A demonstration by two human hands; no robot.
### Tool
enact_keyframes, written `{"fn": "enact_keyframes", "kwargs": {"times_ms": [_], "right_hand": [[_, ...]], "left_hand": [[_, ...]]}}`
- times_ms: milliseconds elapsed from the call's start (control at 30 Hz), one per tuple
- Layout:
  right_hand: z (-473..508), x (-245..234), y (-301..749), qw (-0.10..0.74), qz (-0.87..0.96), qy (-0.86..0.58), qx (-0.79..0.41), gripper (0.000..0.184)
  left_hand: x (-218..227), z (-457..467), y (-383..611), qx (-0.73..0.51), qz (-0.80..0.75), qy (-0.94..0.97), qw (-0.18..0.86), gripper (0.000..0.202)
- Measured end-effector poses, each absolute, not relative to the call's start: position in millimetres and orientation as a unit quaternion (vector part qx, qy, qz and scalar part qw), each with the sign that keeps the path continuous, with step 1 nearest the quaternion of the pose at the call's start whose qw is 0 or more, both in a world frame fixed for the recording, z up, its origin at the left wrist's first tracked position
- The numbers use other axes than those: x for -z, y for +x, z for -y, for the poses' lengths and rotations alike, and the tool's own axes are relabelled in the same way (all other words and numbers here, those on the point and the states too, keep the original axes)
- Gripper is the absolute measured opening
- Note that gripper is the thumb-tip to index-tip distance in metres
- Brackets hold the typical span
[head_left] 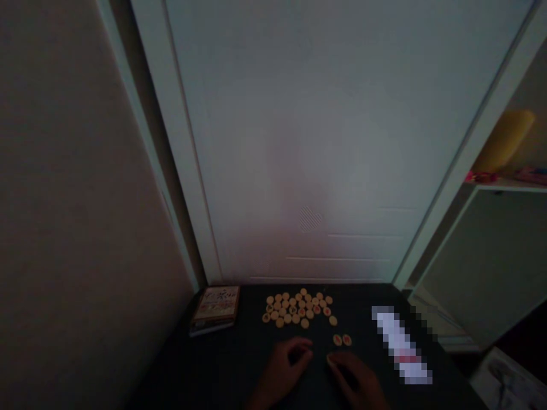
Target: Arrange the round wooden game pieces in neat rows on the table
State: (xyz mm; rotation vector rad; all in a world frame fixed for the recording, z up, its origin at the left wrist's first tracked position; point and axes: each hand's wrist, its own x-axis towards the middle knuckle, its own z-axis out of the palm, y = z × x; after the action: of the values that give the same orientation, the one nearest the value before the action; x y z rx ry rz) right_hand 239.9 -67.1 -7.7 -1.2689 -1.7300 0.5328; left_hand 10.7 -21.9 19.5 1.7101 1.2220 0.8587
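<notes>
Discs (337,340), tan, round and red-marked, lie paired at two o'clock from curled left hand (285,363) and right hand (361,376), pinching or not I cannot tell, seemingly separated for clarity from the tan round-disc cluster (296,319) at eleven.

cam: head-worn, 1 view | pos: abv near side of dark tabletop (205,364) | dir: fwd + dn, twd white panel (320,142) | dist: L hand (287,361) + R hand (352,373) close, btm ctr; panel farther
</notes>
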Motion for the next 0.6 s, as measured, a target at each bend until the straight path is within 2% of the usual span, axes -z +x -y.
{"fn": "enact_keyframes", "kwargs": {"times_ms": [167,600], "right_hand": [[74,12,269,0.403,0.692,-0.570,-0.187,0.031],[67,7,262,0.336,0.744,-0.565,-0.115,0.024]], "left_hand": [[-20,22,11,-0.329,-0.498,0.692,0.406,0.027],[-24,24,12,-0.331,-0.480,0.717,0.382,0.028]]}}
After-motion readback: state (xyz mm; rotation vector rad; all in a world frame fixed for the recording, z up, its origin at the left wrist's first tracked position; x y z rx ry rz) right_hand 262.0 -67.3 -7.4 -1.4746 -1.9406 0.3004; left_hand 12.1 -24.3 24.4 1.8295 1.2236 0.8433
